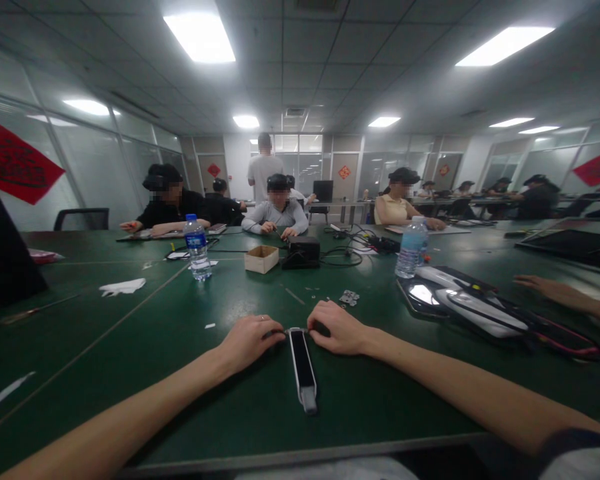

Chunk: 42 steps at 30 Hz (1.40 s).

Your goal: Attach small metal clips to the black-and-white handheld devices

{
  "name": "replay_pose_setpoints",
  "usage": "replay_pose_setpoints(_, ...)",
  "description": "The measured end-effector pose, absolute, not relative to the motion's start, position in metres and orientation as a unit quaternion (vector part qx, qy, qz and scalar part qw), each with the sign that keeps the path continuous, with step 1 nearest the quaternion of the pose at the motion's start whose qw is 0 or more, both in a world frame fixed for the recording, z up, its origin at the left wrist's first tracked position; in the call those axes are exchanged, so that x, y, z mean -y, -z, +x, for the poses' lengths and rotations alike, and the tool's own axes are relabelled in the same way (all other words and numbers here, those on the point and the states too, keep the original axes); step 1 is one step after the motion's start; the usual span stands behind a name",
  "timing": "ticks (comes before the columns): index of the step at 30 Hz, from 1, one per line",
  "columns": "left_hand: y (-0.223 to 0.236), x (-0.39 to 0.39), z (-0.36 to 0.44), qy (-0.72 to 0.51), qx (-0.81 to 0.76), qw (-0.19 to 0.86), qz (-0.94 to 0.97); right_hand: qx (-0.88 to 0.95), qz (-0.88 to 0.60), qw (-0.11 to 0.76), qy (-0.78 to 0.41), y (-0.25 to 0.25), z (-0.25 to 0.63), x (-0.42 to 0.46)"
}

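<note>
A long, thin strip point(303, 367), black with a white rim, lies flat on the green table point(220, 430), close to the middle of the near edge. Its long way runs from the near edge toward the far edge. The grey tip point(309, 400) points at the near edge, a bit to the right, and the other end points away, a bit to the left.

The left hand point(255, 340) is by the far end of the strip, on its left side. Its thumb and fingers are bent, with a small gap between them. The right hand point(337, 327) is at the same end, on the right side, with its fingers curled and the thumb near them. I cannot tell if either hand is pinching the strip.

Past the right hand is a little pile of silver bits point(350, 297). Farther off sit a small open box point(265, 261) and, just right of it, a black box point(304, 251). At the table's far edge, a person in grey point(275, 217) works with both hands.
</note>
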<state>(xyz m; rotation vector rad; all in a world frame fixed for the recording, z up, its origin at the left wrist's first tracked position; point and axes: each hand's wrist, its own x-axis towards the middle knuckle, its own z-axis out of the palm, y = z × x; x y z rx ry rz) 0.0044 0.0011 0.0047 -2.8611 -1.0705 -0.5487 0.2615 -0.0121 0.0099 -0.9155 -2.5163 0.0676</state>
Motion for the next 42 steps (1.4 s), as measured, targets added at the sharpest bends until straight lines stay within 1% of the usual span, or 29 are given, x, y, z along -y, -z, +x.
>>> replay_pose_setpoints(5,-0.0008,-0.003,0.0044,0.202,0.336,0.003,-0.92,0.914,-0.334,0.229,-0.029,-0.0094,0.2616,0.0119)
replay_pose_setpoints(16,0.0015,-0.0018,0.0083,0.204,0.363,-0.021,-0.909,0.914,-0.33,0.232,-0.03,-0.0091,0.2611,0.0114)
replay_pose_setpoints(34,-0.0016,0.0031,0.0114,0.23,0.325,-0.088,-0.913,0.916,-0.326,0.231,-0.036,-0.0089,0.2616,0.0101)
replay_pose_setpoints(42,0.0009,-0.0015,0.0111,0.226,0.347,-0.106,-0.904,0.917,-0.329,0.22,-0.045,-0.0097,0.2624,0.011)
